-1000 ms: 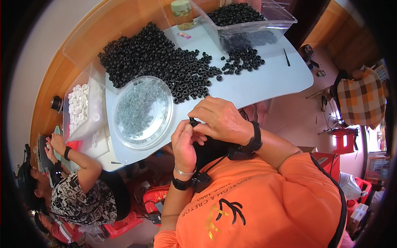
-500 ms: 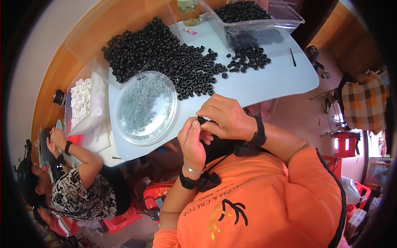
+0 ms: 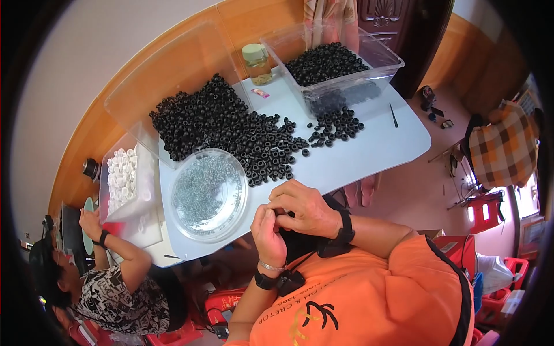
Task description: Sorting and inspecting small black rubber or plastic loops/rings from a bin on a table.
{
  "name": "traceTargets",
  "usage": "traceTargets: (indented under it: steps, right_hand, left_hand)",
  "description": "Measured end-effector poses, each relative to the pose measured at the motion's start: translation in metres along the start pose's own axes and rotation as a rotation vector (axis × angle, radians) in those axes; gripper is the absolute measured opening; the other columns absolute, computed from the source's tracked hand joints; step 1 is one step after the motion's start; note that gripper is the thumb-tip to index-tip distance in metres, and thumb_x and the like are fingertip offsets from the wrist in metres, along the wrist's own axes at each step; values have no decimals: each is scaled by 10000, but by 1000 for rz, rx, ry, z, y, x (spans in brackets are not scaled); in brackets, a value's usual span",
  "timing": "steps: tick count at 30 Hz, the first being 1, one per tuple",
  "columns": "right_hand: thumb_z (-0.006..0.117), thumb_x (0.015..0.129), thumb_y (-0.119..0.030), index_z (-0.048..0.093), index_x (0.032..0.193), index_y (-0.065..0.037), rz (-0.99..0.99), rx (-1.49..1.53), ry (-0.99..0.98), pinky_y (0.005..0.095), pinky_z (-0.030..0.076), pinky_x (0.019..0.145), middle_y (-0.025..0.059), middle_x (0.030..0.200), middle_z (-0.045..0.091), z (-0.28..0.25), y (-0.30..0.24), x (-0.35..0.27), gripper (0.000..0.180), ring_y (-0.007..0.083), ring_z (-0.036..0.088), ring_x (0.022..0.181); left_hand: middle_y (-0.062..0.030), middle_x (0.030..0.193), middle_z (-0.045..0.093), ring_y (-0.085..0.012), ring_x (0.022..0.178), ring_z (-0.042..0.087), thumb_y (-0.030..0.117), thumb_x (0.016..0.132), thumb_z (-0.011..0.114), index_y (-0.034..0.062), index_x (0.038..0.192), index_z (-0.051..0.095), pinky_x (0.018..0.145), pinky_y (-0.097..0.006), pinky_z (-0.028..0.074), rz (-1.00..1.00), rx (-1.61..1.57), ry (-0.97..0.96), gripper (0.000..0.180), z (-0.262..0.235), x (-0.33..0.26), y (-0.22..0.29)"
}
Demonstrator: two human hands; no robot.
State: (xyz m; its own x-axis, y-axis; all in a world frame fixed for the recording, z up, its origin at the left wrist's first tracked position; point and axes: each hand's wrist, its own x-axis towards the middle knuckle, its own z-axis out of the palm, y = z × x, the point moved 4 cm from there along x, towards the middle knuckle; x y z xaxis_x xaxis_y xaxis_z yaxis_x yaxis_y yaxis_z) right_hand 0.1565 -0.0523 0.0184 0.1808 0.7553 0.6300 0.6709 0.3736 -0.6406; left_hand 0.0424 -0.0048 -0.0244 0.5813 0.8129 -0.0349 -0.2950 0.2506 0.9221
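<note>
The left hand (image 3: 269, 237) and right hand (image 3: 307, 210) are meeting just off the near edge of the pale surface (image 3: 384, 153), their fingertips bunching together; whether they are clamping on a small part, I cannot tell, as the fingers are covering the gap. Black ring-shaped plastic parts (image 3: 266, 151) are lying heaped beyond them, and a round clear tray (image 3: 218, 214) is holding tiny transparent pieces (image 3: 202, 185) near the left hand.
</note>
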Motion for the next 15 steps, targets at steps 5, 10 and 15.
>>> traceTargets:
  steps: [5,10,15]
  right_hand:
    - [702,673,-79,644,934,-100,-20,-26,-38,335,497,636,29,864,604,-2,0,2,268,241,583,784]
    - [667,691,-98,641,949,-61,-215,-204,-47,343,502,668,59,857,622,-3,-6,9,261,247,598,785]
    - [696,733,-116,638,952,-46,-220,-228,-24,349,508,653,73,858,635,-11,0,21,237,258,607,763]
  left_hand:
    - [-53,834,544,-95,683,513,178,1010,360,8,921,524,605,-234,423,14,-22,-3,253,2,0,2]
    - [-50,779,570,-111,636,538,204,1016,352,9,960,546,592,-237,440,28,8,-66,280,-3,7,3]
    - [-110,787,628,-143,626,570,296,1026,308,-13,962,561,563,-253,452,-8,14,-51,404,-1,10,10]
